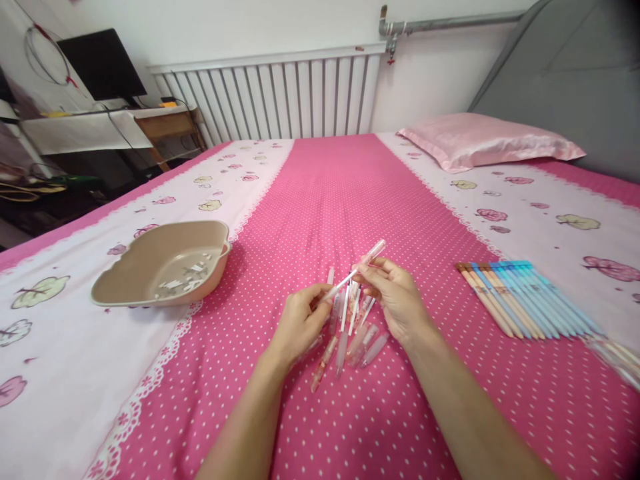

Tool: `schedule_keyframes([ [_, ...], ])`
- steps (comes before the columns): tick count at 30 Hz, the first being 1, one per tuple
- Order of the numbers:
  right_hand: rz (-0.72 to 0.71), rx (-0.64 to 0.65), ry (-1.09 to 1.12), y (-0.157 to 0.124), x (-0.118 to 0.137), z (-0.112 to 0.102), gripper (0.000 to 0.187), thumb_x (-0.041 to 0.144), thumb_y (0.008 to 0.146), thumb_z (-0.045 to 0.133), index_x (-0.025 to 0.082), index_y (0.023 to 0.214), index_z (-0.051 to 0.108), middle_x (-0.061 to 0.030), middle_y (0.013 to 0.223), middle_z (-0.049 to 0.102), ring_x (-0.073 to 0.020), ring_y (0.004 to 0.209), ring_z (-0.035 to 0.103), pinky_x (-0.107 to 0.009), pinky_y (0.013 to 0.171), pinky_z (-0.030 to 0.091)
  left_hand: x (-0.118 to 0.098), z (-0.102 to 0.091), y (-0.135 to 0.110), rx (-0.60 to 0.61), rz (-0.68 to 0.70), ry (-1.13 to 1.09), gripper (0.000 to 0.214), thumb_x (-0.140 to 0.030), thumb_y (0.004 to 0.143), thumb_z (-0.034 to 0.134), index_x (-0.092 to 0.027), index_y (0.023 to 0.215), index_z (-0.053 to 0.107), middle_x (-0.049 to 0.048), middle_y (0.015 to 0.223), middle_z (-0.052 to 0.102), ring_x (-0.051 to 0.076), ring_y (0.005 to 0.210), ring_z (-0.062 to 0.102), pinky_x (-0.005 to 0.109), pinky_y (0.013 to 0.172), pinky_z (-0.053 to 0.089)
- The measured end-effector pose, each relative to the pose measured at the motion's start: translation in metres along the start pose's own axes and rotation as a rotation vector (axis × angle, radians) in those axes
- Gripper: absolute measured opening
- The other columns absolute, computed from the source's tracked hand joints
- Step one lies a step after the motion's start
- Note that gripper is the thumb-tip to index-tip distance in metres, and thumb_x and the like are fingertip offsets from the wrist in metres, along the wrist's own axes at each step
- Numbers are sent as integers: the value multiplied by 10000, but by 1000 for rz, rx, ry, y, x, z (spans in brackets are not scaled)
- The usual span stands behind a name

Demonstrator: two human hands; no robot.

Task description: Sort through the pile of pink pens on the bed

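Observation:
Both hands grip one slim pen (345, 283), held slanting up to the right above the bed. My left hand (303, 317) pinches its lower end. Higher up, my right hand (395, 293) has its fingers closed round the pen near a clear, pinkish section (374, 251). A loose pile of pen parts (343, 350) lies on the sheet below and between the hands: pinkish clear barrels, white sticks and some patterned pieces. The hands partly cover this pile.
A beige basin (160, 260) with small white bits inside stands at left. To the right lies a row of blue and tan pens (525, 300), with clear-wrapped sticks (617, 357) beside it. A pink pillow (490, 140) rests farther back, near a radiator (280, 97).

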State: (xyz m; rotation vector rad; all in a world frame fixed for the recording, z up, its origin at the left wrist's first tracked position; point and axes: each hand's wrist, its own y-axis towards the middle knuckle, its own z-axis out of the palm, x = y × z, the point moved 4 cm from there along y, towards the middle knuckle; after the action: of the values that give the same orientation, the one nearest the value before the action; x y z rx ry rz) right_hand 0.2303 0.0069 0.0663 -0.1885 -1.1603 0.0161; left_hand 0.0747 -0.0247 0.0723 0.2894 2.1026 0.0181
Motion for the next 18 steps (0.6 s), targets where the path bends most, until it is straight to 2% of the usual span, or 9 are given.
schedule_keyframes([
  [11,36,101,-80,-3,-1,5,280,252,651,746,149,866,600,3,755,670,-90,684,630,-152,517,413,3,1,0,-8,6,-34,226,-223,847,445,-140,927,639,7,729,607,135,642,527,237,591,370],
  [18,59,130,-82,-5,-3,8,239,207,662,732,149,857,606,3,753,668,-80,655,612,-160,525,419,3,1,0,-17,8,-52,267,-233,855,452,-142,1012,648,19,773,631,141,662,540,246,603,383],
])
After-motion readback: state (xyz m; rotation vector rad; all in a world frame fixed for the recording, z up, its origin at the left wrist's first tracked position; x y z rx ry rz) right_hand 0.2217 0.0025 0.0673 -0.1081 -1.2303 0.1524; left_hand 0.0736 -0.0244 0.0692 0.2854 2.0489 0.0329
